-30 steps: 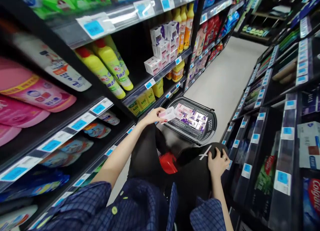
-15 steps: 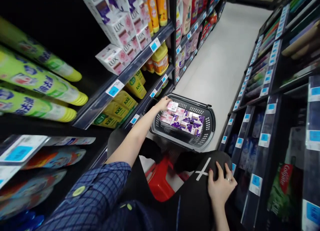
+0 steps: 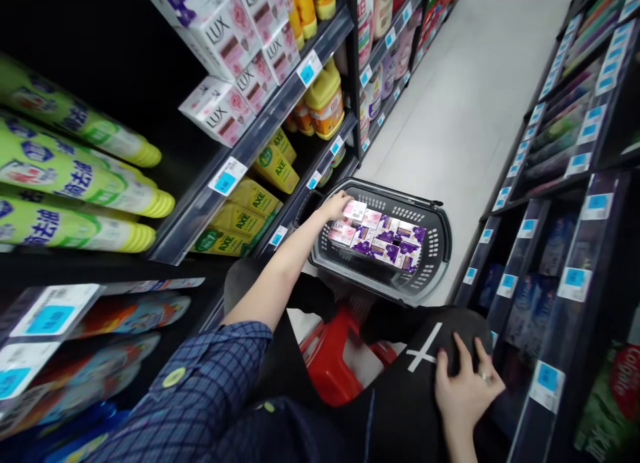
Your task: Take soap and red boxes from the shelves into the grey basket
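My left hand [image 3: 335, 207] reaches down into a black shopping basket [image 3: 434, 256], its fingers closed on the end of a white-and-pink soap box [image 3: 355, 211]. Part of the grip is hidden behind the hand. Below and beside this box, other soap boxes lie in the basket: pink LUX ones [image 3: 342, 233] at the left and purple-and-white ones [image 3: 384, 249] toward the right. My right hand [image 3: 467, 383] rests on my black-trousered knee, fingers spread, with a ring on one finger and nothing held.
LUX boxes [image 3: 220, 109] are stacked on the left shelf, above yellow AXE packs [image 3: 245, 216]. Green bottles [image 3: 75, 176] stand nearer. Shelving with price tags [image 3: 547, 386] borders the right side. A red plastic object [image 3: 333, 363] is between my legs. Pale aisle floor [image 3: 465, 83] stretches ahead.
The view has shifted slightly, so the basket and both hands appear further right. My left hand stays at the same soap box in the basket; my right hand remains on the knee.
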